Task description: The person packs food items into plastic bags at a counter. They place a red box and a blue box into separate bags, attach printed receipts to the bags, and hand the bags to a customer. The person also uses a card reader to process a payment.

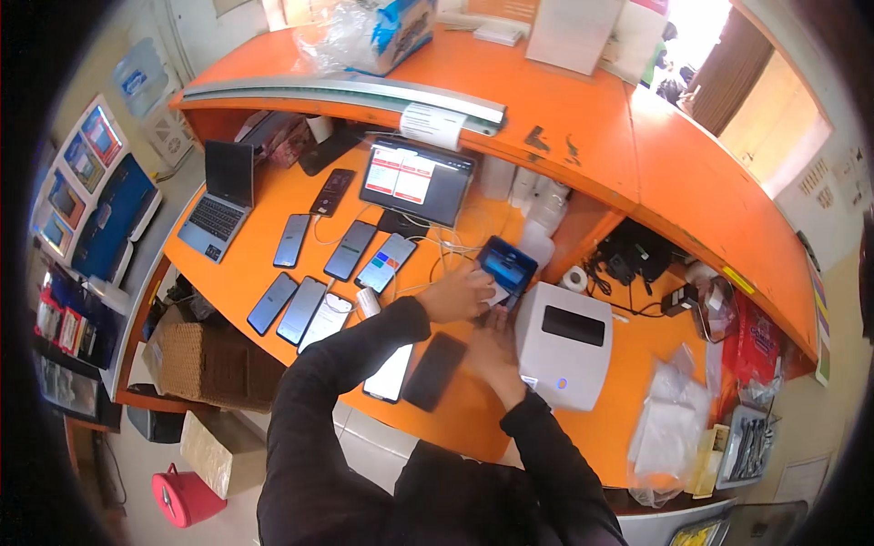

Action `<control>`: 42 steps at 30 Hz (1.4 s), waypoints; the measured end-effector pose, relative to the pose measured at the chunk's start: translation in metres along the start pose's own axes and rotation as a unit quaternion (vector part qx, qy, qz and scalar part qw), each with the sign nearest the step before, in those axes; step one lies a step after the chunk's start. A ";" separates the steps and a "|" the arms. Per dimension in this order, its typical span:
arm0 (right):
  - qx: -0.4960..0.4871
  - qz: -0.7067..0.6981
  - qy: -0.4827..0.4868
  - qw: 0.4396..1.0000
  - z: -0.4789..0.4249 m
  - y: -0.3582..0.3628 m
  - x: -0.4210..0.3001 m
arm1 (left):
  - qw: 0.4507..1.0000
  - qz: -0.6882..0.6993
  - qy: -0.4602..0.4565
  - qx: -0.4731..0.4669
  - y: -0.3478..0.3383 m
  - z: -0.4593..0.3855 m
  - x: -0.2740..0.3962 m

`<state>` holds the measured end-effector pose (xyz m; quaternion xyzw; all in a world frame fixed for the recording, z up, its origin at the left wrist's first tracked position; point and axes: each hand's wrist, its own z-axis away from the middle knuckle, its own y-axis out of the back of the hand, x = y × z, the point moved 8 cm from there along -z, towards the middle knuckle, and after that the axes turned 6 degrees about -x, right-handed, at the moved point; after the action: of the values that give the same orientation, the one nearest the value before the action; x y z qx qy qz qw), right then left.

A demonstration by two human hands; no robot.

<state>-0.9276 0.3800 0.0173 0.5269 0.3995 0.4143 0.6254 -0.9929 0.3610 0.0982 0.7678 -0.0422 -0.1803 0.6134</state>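
Both hands meet at the lower edge of a small blue-screened device [508, 265] on the orange desk. My left hand [456, 295] reaches in from the left with bent fingers at a small white piece [493, 294], perhaps paper. Just below, my right hand [493, 351] has its fingertips close to the same piece; its grip is partly hidden. A white label printer [577, 368] with a dark window stands right of my right hand. Left of that hand lies a dark phone [435, 372], beside a phone with a white screen [388, 377] that my left sleeve partly covers.
Several phones [350, 250] lie to the left, some with cables. A laptop [215, 215] stands at the left end, a lit monitor [416, 179] at the back. An orange raised counter [567, 130] overhangs the desk. Plastic bags [669, 423] lie right; a woven-sided box [205, 362] sits below left.
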 end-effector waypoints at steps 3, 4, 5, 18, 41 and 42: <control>-0.108 -0.021 -0.003 0.994 -0.007 0.003 0.003 | 0.999 -0.023 0.016 -0.043 -0.024 0.042 0.006; -0.104 -0.031 -0.005 0.994 -0.008 0.006 0.004 | 0.998 0.025 0.043 -0.045 -0.030 0.051 0.008; -0.104 -0.044 -0.010 0.994 -0.010 0.001 0.007 | 0.994 0.073 0.070 -0.047 -0.037 0.060 0.003; -0.090 -0.060 0.011 0.994 -0.012 0.006 0.014 | 0.767 0.334 0.544 -0.061 -0.100 0.188 -0.212; -0.057 -0.009 0.005 0.998 -0.004 0.000 0.010 | 0.766 0.501 0.401 0.045 0.018 0.159 -0.144; -0.064 -0.014 0.006 0.998 -0.004 0.002 0.009 | 0.742 0.522 0.413 0.078 0.036 0.167 -0.148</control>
<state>-0.9286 0.3900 0.0178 0.4780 0.3829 0.4334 0.6611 -1.1796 0.2398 0.1349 0.6701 -0.1926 0.5065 0.5073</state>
